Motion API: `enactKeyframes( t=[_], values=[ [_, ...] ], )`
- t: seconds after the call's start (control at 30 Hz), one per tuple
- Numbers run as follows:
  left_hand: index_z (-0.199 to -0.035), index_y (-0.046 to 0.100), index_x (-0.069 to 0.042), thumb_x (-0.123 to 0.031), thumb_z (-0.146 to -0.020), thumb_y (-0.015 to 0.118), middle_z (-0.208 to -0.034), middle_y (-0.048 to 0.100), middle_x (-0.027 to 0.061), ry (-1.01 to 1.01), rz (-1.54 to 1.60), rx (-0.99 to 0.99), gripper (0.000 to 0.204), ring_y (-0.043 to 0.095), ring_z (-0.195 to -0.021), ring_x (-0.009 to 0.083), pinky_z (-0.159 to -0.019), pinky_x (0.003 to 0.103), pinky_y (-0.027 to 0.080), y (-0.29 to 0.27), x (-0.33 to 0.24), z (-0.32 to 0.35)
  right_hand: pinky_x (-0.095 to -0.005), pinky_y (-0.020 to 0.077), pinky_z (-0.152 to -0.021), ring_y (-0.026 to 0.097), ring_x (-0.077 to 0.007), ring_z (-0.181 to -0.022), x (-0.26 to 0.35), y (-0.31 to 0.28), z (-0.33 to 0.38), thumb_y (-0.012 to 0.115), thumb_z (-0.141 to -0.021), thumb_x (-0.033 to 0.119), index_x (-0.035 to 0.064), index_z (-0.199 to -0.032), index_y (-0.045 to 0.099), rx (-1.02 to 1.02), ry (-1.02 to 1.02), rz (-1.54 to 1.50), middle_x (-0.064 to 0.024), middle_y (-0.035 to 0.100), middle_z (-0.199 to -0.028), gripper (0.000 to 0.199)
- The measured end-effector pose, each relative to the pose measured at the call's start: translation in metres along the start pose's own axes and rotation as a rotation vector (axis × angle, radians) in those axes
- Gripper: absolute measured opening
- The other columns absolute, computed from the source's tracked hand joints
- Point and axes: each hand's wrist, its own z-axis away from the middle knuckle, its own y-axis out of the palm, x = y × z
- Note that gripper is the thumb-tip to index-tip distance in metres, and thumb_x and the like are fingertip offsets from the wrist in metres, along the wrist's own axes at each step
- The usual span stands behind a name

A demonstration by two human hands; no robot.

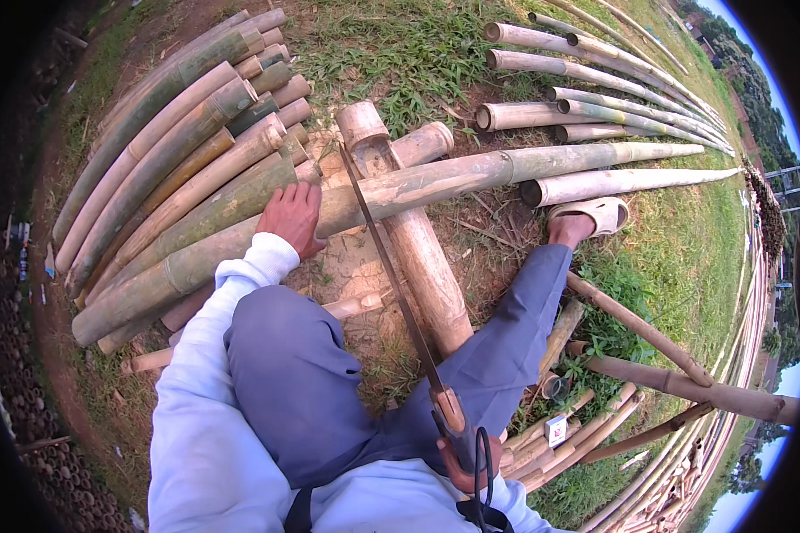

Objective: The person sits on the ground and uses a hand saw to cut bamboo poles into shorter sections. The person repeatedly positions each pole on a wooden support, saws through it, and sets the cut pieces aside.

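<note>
A long bamboo pole (444, 182) lies across a notched bamboo support (427, 275) in front of me. My left hand (292, 219) presses down on this pole, left of the support, with its fingers curled over the far side. A handsaw (398, 298) has its long narrow blade across the pole, just right of my left hand; how deep it sits in the bamboo I cannot tell. Near my lap, my right hand (458, 469) is closed around the saw's handle, partly hidden by a black cord (484, 471).
Bamboo lengths (164, 147) lie stacked on the left. More poles (596, 67) fan out at the far right. My sandalled foot (587, 218) is beside one pole. A wooden frame (676, 377) and short bamboo pieces (587, 435) are at the right. Pale sawdust (347, 266) covers ground by the support.
</note>
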Motion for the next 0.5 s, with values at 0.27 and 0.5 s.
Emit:
enactKeyframes(
  t=[0.27,0.5],
  values=[
    [-0.122,0.056,-0.001,-0.042,-0.067,0.089,-0.112,0.059,0.013,-0.017,0.022,0.03,0.076,0.058,-0.11,0.0291,-0.098,0.039,0.046,-0.001,-0.013,-0.014,-0.0333,0.0478,-0.061,0.057,-0.0152,-0.063,-0.005,0.067,-0.19,0.072,-0.09,0.006,-0.0021,-0.093,0.064,-0.103,-0.182,-0.303,-0.0109,0.06,-0.068,0.011],
    [-0.125,0.056,-0.002,-0.043,-0.068,0.087,-0.115,0.06,0.0135,0.002,-0.03,-0.06,0.076,0.059,-0.114,0.0304,-0.1,0.041,0.046,0.007,0.009,-0.008,-0.0303,0.048,-0.061,0.057,-0.0129,-0.062,0.017,0.062,-0.141,0.074,-0.089,0.006,-0.0013,-0.101,0.066,-0.136,-0.092,-0.402,-0.0081,0.062,-0.07,0.016]
  ],
)
